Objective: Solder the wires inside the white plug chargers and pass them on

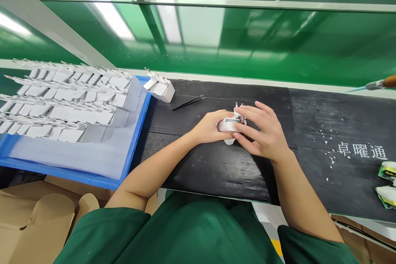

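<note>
A white plug charger housing (228, 125) with an open face sits in my left hand (215, 127), whose fingers and thumb wrap round its left side. Two metal pins stand up from a white plug piece (237, 112) at the housing's far right edge. Red and dark wires show beside it. My right hand (262, 132) has its thumb and fingertips on the plug piece and the housing's right side, partly covering them. Another white part (229, 141) shows below the housing, mostly hidden. Beyond my left hand, black tweezers (188, 102) lie on the black mat (198, 165).
At left, a blue tray (136, 140) holds rows of white chargers (83, 109). Another white charger pair (160, 86) stands beside it. White scraps (331, 159) and circuit boards (386, 173) lie at right. A screwdriver-like tool (375, 85) juts in from the right. Cardboard (40, 222) is below left.
</note>
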The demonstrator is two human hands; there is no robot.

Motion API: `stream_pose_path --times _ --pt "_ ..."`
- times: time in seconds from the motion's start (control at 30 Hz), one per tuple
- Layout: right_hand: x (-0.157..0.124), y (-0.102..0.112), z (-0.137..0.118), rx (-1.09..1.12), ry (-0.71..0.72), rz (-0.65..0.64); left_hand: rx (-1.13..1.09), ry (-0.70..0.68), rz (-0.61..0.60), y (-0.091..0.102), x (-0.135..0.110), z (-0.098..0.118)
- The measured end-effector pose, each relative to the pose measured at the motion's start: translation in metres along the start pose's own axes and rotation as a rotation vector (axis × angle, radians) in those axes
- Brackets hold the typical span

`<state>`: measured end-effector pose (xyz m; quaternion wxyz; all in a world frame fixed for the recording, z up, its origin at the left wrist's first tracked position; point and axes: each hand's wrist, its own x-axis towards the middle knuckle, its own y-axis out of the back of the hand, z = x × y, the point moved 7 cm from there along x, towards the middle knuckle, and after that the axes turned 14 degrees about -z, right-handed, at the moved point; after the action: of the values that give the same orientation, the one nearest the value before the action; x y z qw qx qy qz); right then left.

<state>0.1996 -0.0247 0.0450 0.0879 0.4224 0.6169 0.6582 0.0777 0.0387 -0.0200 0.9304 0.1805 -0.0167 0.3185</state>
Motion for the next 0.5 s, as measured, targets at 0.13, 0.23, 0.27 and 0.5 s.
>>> stream_pose_path --times 0.13,0.23,0.27,0.5 --pt "-0.007 0.015 0.019 0.081 -0.223 0.213 -0.129 0.066 0.033 0.001 -0.002 -0.001" --pt "-0.01 0.014 0.032 0.137 -0.397 0.229 -0.236 0.094 0.085 0.003 -0.004 -0.003" --pt "-0.009 0.01 0.034 0.182 -0.42 0.186 -0.258 0.095 0.11 0.004 -0.004 -0.004" --pt "0.0 -0.018 0.027 0.433 -0.379 -0.056 -0.336 0.108 0.2 0.008 -0.007 -0.01"
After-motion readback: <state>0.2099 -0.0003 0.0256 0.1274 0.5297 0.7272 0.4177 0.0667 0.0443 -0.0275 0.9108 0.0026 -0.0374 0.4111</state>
